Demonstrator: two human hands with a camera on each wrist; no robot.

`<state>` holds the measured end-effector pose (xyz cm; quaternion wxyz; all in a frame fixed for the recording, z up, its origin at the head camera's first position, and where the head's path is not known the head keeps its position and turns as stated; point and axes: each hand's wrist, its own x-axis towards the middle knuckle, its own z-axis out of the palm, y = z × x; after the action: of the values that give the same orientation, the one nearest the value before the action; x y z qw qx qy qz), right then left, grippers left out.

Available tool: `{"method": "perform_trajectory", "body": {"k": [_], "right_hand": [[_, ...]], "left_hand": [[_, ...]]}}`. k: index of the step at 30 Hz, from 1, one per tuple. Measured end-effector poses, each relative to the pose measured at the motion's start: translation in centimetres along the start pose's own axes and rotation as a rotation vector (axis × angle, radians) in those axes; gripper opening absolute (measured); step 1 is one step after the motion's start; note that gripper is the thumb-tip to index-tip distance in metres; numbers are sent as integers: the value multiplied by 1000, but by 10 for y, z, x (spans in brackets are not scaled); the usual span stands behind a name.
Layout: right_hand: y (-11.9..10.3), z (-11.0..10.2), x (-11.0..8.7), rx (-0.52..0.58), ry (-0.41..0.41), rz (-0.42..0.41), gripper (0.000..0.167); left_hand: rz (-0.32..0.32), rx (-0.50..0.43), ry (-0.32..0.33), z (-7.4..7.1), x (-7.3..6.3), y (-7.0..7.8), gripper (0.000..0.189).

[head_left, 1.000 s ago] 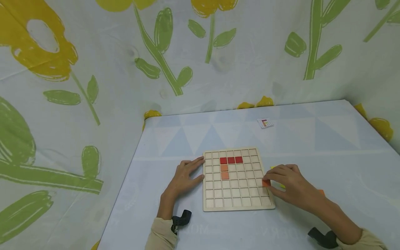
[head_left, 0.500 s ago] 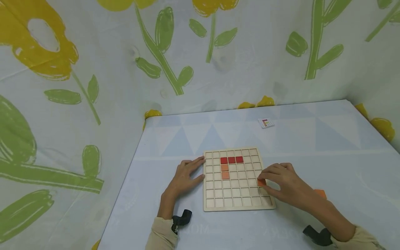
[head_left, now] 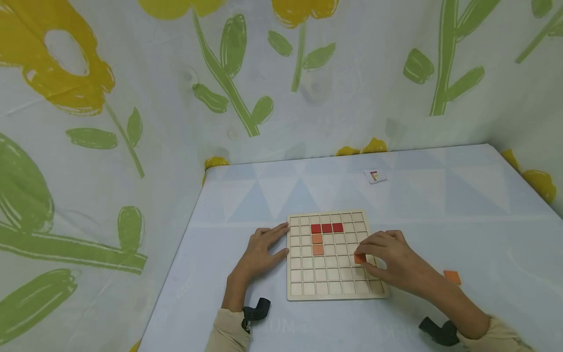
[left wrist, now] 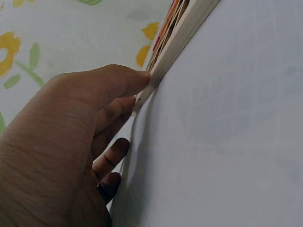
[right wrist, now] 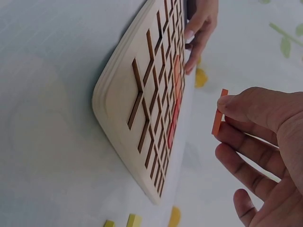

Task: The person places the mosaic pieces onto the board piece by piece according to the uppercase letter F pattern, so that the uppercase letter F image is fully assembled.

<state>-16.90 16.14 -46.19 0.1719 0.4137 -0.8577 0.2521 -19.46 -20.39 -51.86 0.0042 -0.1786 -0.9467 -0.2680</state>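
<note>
A wooden grid board [head_left: 308, 289] lies on the table. Three red tiles [head_left: 326, 228] form a row in its cells, and two orange tiles [head_left: 317, 244] run down from the leftmost one. My left hand [head_left: 259, 252] rests at the board's left edge, thumb and fingertips touching its side; the left wrist view shows the thumb [left wrist: 128, 80] against the wooden rim. Over the right part of the board, my right hand [head_left: 391, 256] pinches an orange square tile [right wrist: 219, 112] between thumb and fingers. In the right wrist view that tile is held on edge, above the board surface.
Another orange tile [head_left: 451, 277] lies on the table right of the board, close to the right forearm. Yellow pieces [right wrist: 133, 220] show at the bottom of the right wrist view. A small pattern card [head_left: 375, 176] lies toward the back. Flower-printed cloth [head_left: 334, 112] hangs behind the table.
My right hand has moved left from the board's right edge to over its cells, carrying the orange tile. The loose orange tile by the forearm has come into full view. The left hand stays put.
</note>
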Motion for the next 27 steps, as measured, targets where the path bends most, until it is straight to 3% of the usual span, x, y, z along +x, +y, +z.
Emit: {"method": "perform_trajectory", "body": {"k": [11,19,27], "right_hand": [[-4,7,9,-1,40,-69,26],[-7,10,16,-18,27,-40,35],[-12,13,26,-8,2,-34,30]], "left_hand": [[-11,-9,-8,2,-2,-1,60],[-5,-9,-9,1,-1,0,60],[-11,-15,-24,0,0,-1,60]]}}
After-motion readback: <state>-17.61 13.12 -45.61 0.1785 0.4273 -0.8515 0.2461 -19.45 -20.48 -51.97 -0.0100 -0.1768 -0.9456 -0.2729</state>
